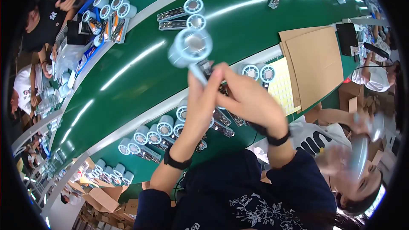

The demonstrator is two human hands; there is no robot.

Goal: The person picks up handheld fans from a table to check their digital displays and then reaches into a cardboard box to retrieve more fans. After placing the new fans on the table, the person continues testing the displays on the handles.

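The left hand [202, 91] and right hand [245, 91], seemingly pinching the blurred handle [199, 71] of a pale-blue, round-headed plastic device [190, 50], risked dropping it if their grip loosened.

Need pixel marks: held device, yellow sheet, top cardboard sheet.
Held pale blue device [193, 47]: head view, on its round head.
Yellow sheet [279, 83]: head view, middle of its visible face.
Top cardboard sheet [315, 64]: head view, middle of its flat face.
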